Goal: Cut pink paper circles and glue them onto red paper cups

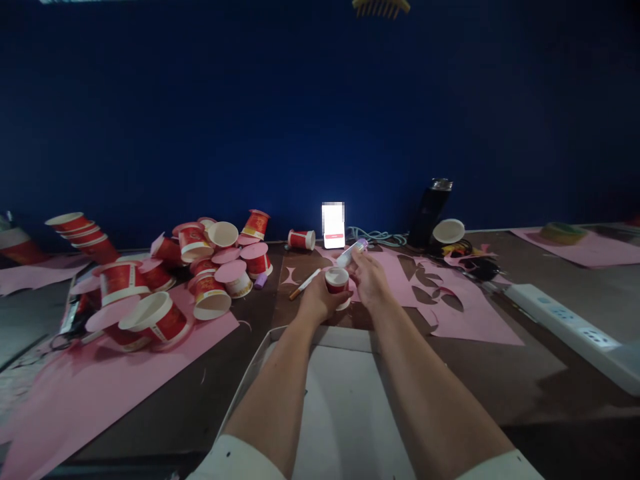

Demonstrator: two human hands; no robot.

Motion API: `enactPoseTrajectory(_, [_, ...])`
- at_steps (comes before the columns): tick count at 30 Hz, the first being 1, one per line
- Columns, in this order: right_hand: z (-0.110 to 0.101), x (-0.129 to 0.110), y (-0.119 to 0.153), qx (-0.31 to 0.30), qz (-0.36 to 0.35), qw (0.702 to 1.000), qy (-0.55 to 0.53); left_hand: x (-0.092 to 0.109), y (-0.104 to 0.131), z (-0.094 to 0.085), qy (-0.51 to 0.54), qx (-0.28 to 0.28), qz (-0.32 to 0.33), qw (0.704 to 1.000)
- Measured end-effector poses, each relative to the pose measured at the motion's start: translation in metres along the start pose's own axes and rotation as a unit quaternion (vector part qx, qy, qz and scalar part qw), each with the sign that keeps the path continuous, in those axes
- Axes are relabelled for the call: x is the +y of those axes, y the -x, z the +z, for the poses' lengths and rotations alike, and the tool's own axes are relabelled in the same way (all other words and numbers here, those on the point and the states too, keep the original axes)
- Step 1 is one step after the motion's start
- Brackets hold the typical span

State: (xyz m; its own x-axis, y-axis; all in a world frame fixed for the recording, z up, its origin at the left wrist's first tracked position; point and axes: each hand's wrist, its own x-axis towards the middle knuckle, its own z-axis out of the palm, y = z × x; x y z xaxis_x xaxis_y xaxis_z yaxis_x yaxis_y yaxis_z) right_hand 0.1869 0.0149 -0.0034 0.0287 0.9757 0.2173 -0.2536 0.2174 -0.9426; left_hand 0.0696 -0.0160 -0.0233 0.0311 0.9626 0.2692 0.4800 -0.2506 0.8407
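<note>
A red paper cup (337, 280) stands near the middle, its pale round end facing up. The fingers of my left hand (320, 293) are wrapped around its side. In my right hand (369, 270) is a white glue stick (349, 255) with a purple end, tilted just above the cup's top. Whether its tip touches the cup I cannot tell. A brown-and-white pen (305, 285) lies left of my left hand. A small purple cap (261, 281) sits farther left, beside the pile of red cups (207, 293), several of which carry pink paper discs.
A lit phone (334, 227) stands behind the cup. To the right lie cut pink sheets (473, 313), a black bottle (431, 210) and a white power strip (565, 317). Beneath my forearms is a shallow white box (340, 400). A blue wall (320, 113) rises behind.
</note>
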Motion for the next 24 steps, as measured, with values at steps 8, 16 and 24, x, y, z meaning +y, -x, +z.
enactPoseTrajectory(8, [-0.002, -0.003, -0.001, 0.099, -0.022, 0.994, 0.043, -0.004, 0.001, 0.0, -0.01, 0.006, -0.001, 1.0])
enactPoseTrajectory(16, [0.003, -0.009, 0.006, 0.019, -0.121, 0.969, 0.216, -0.002, 0.001, 0.0, -0.017, 0.001, -0.02, 1.0])
enactPoseTrajectory(24, [0.004, -0.01, 0.011, -0.021, -0.155, 0.945, 0.286, -0.005, -0.003, 0.001, -0.018, -0.016, -0.019, 1.0])
